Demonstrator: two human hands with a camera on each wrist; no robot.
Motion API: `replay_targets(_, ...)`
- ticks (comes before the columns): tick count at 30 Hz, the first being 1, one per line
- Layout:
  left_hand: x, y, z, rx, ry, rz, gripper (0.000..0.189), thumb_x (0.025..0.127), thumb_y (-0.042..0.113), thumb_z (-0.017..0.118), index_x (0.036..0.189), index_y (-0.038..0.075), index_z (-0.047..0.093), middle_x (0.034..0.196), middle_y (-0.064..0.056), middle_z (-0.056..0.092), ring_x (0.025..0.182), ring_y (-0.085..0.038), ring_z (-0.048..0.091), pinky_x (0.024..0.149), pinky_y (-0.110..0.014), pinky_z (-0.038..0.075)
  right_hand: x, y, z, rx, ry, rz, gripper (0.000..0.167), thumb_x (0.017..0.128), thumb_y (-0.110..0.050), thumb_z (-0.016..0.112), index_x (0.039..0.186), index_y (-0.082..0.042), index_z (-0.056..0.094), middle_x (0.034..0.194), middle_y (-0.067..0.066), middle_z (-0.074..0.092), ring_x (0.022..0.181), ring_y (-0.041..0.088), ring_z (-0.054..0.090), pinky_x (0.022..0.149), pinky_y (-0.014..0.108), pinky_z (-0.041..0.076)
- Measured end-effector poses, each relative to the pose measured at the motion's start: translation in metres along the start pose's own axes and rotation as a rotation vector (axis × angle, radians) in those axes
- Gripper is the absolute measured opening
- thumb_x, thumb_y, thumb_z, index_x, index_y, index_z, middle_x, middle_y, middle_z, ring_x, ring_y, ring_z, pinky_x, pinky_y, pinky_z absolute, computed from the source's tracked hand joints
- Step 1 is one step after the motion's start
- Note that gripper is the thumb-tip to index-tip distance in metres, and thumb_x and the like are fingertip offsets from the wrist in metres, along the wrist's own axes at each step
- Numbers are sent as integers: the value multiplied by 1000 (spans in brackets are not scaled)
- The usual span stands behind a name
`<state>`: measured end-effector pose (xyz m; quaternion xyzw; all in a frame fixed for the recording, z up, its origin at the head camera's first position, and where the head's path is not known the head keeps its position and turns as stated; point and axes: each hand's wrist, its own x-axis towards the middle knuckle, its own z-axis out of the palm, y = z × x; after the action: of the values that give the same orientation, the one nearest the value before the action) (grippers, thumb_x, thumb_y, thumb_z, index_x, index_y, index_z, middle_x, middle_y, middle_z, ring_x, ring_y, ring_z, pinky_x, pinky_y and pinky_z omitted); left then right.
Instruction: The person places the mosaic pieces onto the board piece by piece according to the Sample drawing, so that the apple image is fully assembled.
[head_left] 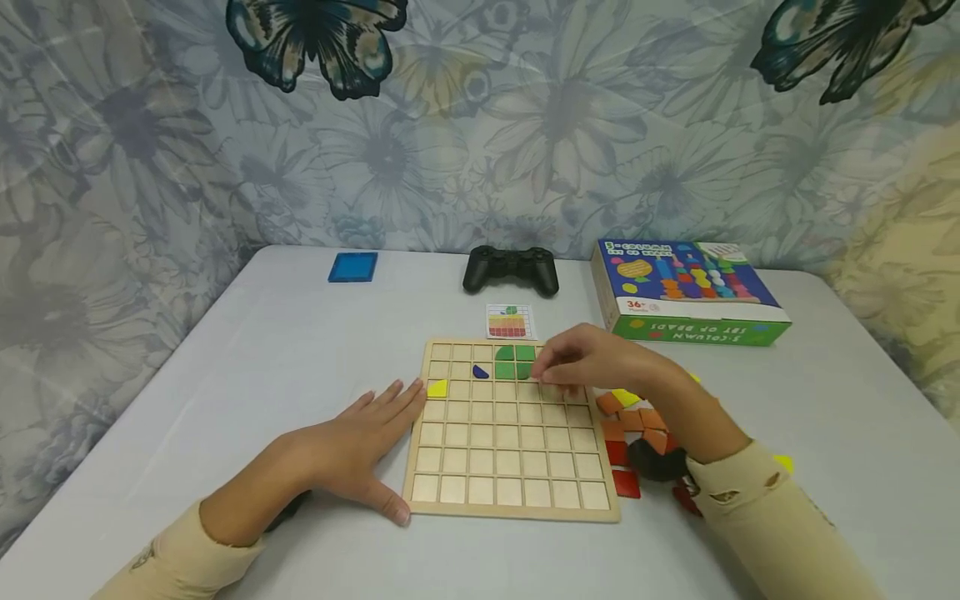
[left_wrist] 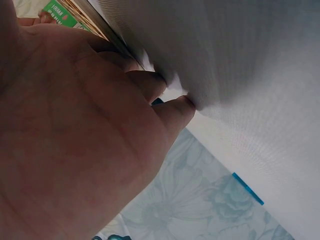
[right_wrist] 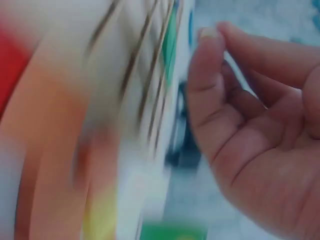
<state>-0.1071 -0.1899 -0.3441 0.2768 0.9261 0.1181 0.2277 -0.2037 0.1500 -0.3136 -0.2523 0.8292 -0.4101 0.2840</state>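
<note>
By head camera I'm seeing the board (head_left: 495, 458) touching the spread, empty left hand (head_left: 356, 450), green pieces (head_left: 506, 370) lying left of the right hand (head_left: 600, 360). Left wrist: fingers (left_wrist: 175, 112) are touching the table (left_wrist: 270, 85). Right wrist: thumb (right_wrist: 204, 75) and forefinger (right_wrist: 272, 57) are meeting; holding anything, I cannot tell.

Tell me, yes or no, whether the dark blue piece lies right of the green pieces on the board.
No, the head view shows the dark blue piece to the left of the green pieces.

White table (head_left: 225, 367): wooden board (head_left: 507, 437), card (head_left: 511, 323), gamepad (head_left: 512, 268), blue square (head_left: 353, 267), box (head_left: 693, 292), loose tiles (head_left: 632, 421) (mostly orange, red).
</note>
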Motion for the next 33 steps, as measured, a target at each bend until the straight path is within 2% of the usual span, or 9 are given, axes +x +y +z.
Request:
replay_targets(4,0,1,-1,-7,-6,-3,141,59,83,71,162,13,5,167,-1,-2,152,-25,-5,121,-50,3,-34,25,-25,-121,39,118,12,96,-10,67,104,-3,73,81,7,63,65,22,55,59,34,50)
replay_targets(8,0,2,-2,-15,-5,-2,141,59,83,71,162,13,5,167,-2,-2,152,-25,-5,120,-50,3,-56,47,-36,-197,95,189,14,91,-11,73,105,-6,74,81,2,59,73,21,53,63,33,47)
replay_targets(13,-1,1,-1,-8,3,-4,142,59,84,70,162,12,5,167,-2,-2,152,-26,-5,120,-51,3,-62,60,-37,-191,153,199,23,87,-14,79,110,-8,75,79,4,54,80,23,51,65,33,43)
replay_targets(19,-1,1,0,-16,9,17,141,60,84,69,162,12,5,167,-3,-2,152,-27,-4,120,-52,4,-63,60,-35,-200,197,208,15,84,-13,81,97,-9,73,79,4,56,77,23,52,65,34,47)
replay_targets(24,-1,1,-1,-4,9,19,141,60,85,68,162,12,4,167,-3,-3,152,-27,-5,120,-52,4,-65,64,-40,-107,235,238,15,89,-14,77,99,-4,71,89,5,66,78,23,62,72,34,56)
replay_targets(30,0,1,-1,-6,11,25,141,60,84,69,162,12,5,168,-3,-2,152,-27,-4,120,-52,4,-69,67,-48,95,260,256,27,92,-17,74,111,2,72,98,11,71,88,27,71,80,34,58)
replay_targets(33,0,1,-1,-5,10,15,142,59,84,69,162,12,5,168,-3,-2,152,-27,-5,120,-51,4,-64,62,-46,152,273,246,29,92,-18,74,113,2,73,101,11,72,90,27,71,80,34,58)
